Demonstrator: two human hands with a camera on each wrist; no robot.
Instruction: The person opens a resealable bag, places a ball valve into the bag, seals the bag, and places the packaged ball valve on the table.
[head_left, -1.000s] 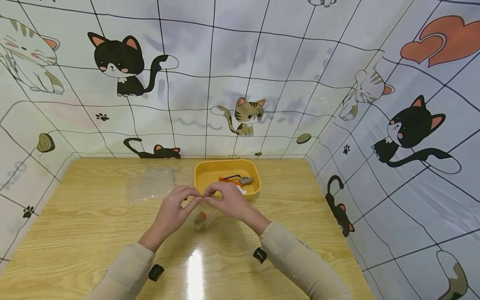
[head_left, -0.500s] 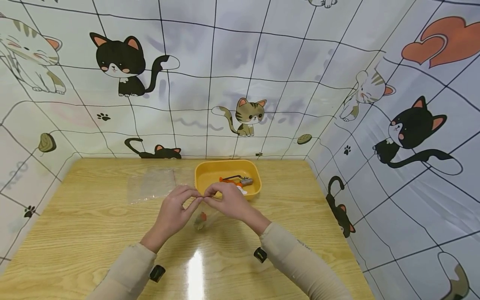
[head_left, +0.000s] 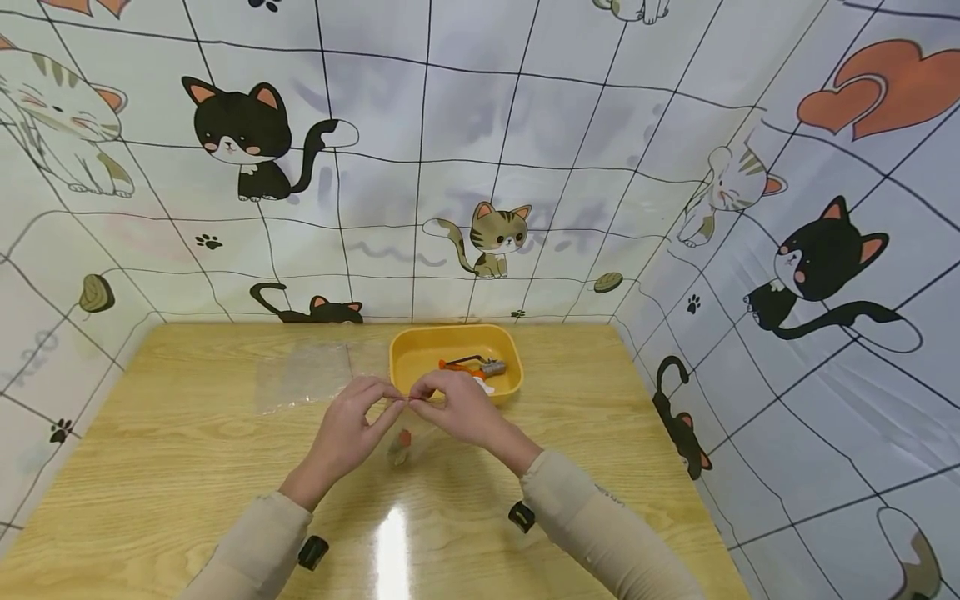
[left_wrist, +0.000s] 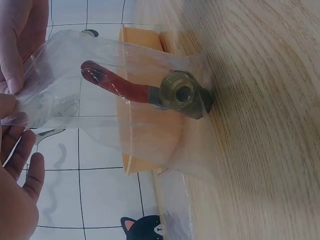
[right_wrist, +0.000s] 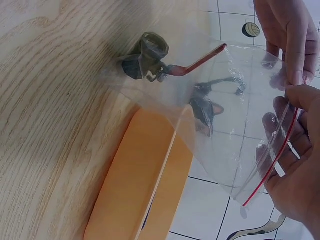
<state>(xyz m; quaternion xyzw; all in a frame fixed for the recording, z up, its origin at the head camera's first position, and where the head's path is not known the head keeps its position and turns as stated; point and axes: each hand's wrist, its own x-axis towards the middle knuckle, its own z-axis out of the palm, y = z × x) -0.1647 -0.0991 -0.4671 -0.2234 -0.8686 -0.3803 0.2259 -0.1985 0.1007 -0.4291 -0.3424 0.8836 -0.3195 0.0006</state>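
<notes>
Spreading beneath both hands, the wooden desk [head_left: 187, 467] serves as the work surface. A flat clear bag [head_left: 303, 375] lies near its far edge, left of centre. A yellow tray [head_left: 420, 354] stands just to the right of it, by the same edge, with orange and grey parts [head_left: 472, 367] inside. Before the tray's near side, the left hand [head_left: 349, 425] and the right hand [head_left: 461, 408] meet, each pinching the mouth of a zip bag [right_wrist: 235, 150] between thumb and fingers. A brass valve [left_wrist: 182, 95] with a red lever [left_wrist: 117, 85] sits at the bottom of the zip bag; whether it bears on the desk cannot be told. The step in hand appears to be pressing the red strip [right_wrist: 272, 170] together. The next move probably calls for sliding one pinch along the strip to the bag's corner.
</notes>
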